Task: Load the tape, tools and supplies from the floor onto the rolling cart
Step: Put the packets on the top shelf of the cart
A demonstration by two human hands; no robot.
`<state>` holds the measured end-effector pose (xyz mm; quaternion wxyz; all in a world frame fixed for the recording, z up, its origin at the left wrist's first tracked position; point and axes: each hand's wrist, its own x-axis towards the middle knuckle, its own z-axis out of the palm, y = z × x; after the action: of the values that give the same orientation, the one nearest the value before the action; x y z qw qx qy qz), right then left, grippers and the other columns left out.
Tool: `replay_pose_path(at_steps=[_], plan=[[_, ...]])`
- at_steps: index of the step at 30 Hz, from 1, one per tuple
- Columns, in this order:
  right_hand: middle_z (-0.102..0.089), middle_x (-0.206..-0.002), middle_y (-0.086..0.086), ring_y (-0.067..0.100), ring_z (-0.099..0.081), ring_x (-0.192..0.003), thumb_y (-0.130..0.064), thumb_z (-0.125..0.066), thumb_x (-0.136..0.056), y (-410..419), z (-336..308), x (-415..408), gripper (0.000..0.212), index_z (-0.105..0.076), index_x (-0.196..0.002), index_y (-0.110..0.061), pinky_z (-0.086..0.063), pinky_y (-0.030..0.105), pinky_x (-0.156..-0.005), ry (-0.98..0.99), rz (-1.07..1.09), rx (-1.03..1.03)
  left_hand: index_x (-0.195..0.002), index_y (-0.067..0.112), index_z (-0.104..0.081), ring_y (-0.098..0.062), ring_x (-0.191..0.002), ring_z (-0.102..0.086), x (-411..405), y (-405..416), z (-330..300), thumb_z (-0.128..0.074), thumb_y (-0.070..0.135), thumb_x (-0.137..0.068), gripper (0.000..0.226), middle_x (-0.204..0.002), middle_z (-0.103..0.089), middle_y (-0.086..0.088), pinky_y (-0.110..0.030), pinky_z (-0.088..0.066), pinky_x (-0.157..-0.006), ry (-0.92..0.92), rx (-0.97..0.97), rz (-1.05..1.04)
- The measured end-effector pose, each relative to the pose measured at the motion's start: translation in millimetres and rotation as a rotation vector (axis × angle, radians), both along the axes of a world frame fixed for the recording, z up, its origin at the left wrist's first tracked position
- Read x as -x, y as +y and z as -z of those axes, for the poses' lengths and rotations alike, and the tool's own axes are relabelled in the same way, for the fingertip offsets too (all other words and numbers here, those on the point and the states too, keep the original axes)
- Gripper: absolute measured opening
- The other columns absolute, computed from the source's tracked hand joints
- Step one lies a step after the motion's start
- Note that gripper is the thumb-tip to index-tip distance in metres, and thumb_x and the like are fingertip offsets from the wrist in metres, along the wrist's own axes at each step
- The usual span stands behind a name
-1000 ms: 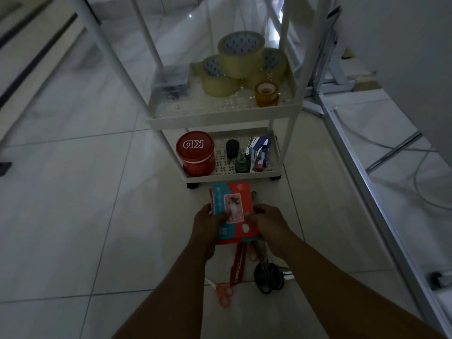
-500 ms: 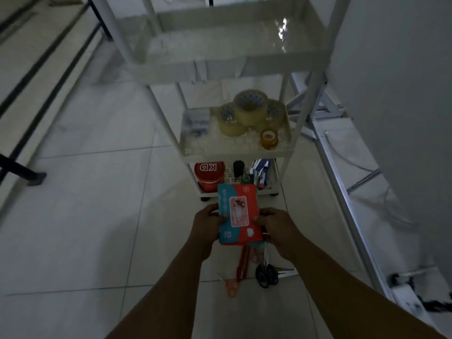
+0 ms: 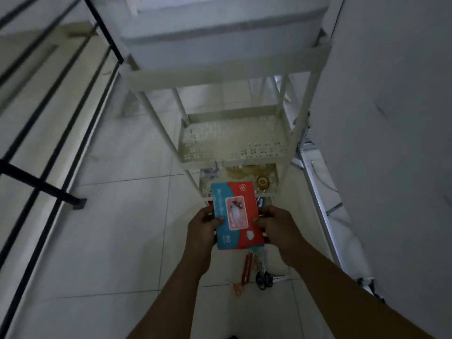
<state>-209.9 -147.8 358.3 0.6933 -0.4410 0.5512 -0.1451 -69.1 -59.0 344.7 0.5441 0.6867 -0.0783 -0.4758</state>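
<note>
Two bare forearms reach in from the bottom edge, ending in the left hand and right hand. No sleeve, glove, watch or ring shows on either, though the dim light may hide small details. Both arms are uncovered along all their visible length; fingernails appear short and plain.

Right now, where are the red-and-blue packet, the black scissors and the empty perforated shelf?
red-and-blue packet point(image 3: 236, 214): head view, printed front face.
black scissors point(image 3: 264, 280): head view, handle loops.
empty perforated shelf point(image 3: 220, 140): head view, bare perforated floor.
</note>
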Motion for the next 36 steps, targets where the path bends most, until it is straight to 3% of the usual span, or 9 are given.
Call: replay_pose_path(at_steps=[4,8,11,17,20,23,29,32,36], plan=[[-0.07,-0.1,0.018,0.028,-0.069,-0.077,0.003,-0.061,-0.085,-18,-50,-14,0.023,-0.065,-0.107,-0.003,-0.06,0.037,-0.066,-0.05,0.019,0.036,-0.11,0.019,-0.063,-0.03,-0.094,-0.071,-18,-19,-50,-0.066,0.004,-0.086,0.028,-0.109,-0.071,-0.012,-0.044,-0.06,-0.077,-0.088,0.04,-0.043],[-0.072,-0.1,0.015,0.03,-0.07,-0.088,-0.004,-0.065,-0.081,-53,-70,-47,0.015,-0.07,-0.094,-0.011,-0.058,0.048,-0.083,0.09,0.01,0.216,-0.105,0.019,-0.06,-0.026,-0.09,-0.071,-44,-53,-84,-0.069,0.01,-0.087,0.022,-0.104,-0.07,-0.011,-0.041,-0.06,-0.077,-0.13,0.073,-0.073],[-0.073,-0.099,0.011,0.027,-0.07,-0.087,-0.01,-0.064,-0.084,-81,-75,-75,0.009,-0.067,-0.087,-0.017,-0.059,0.046,-0.082,0.176,-0.004,0.282,-0.095,0.022,-0.063,-0.025,-0.086,-0.073,-63,-77,-91,-0.062,0.006,-0.09,0.017,-0.098,-0.073,-0.007,-0.04,-0.059,-0.077,-0.079,0.067,-0.041],[-0.07,-0.105,0.011,0.024,-0.068,-0.09,-0.006,-0.061,-0.088,-126,-67,-113,0.017,-0.067,-0.104,-0.005,-0.059,0.037,-0.077,0.275,0.007,0.338,-0.132,0.017,-0.045,-0.009,-0.083,-0.065,-87,-120,-82,-0.054,0.0,-0.091,0.045,-0.097,-0.063,0.004,-0.023,-0.054,-0.06,-0.28,0.007,-0.006],[-0.069,-0.11,0.013,0.025,-0.068,-0.093,-0.007,-0.062,-0.087,-146,-58,-130,0.02,-0.067,-0.106,-0.004,-0.058,0.037,-0.082,0.321,0.061,0.354,-0.139,0.016,-0.039,-0.019,-0.095,-0.067,-99,-142,-74,-0.054,-0.002,-0.085,0.058,-0.111,-0.063,-0.004,-0.037,-0.061,-0.07,-0.378,-0.03,0.012],[-0.07,-0.108,0.014,0.025,-0.069,-0.088,-0.007,-0.061,-0.088,-153,-56,-149,0.02,-0.068,-0.106,-0.002,-0.059,0.036,-0.08,0.331,0.043,0.371,-0.126,0.012,-0.051,-0.02,-0.091,-0.069,-112,-155,-68,-0.055,0.003,-0.076,0.051,-0.098,-0.067,0.001,-0.042,-0.061,-0.074,-0.578,-0.117,0.098],[-0.07,-0.108,0.013,0.023,-0.07,-0.088,-0.014,-0.062,-0.088,-154,-41,-183,0.024,-0.066,-0.109,-0.003,-0.059,0.035,-0.08,0.358,-0.044,0.365,-0.128,0.007,-0.054,-0.027,-0.119,-0.051,-123,-160,-50,-0.072,0.019,-0.079,0.054,-0.128,-0.054,-0.013,-0.037,-0.044,-0.102,-1.051,-0.23,0.332],[-0.071,-0.103,0.012,0.021,-0.07,-0.083,-0.02,-0.066,-0.087,-149,-32,-190,0.023,-0.067,-0.105,-0.005,-0.06,0.033,-0.075,0.378,-0.075,0.353,-0.12,0.013,-0.059,-0.023,-0.107,-0.062,-126,-157,-36,-0.071,0.036,-0.082,0.046,-0.115,-0.065,-0.007,-0.041,-0.054,-0.092,-1.178,-0.17,0.545],[-0.072,-0.093,0.009,0.021,-0.069,-0.077,-0.022,-0.064,-0.087,-145,-30,-191,0.018,-0.07,-0.097,-0.009,-0.057,0.032,-0.07,0.48,-0.177,0.446,-0.126,0.011,-0.054,-0.026,-0.101,-0.066,-125,-152,-26,-0.058,0.028,-0.091,0.039,-0.112,-0.066,-0.011,-0.037,-0.057,-0.083,-1.209,-0.25,0.715]])
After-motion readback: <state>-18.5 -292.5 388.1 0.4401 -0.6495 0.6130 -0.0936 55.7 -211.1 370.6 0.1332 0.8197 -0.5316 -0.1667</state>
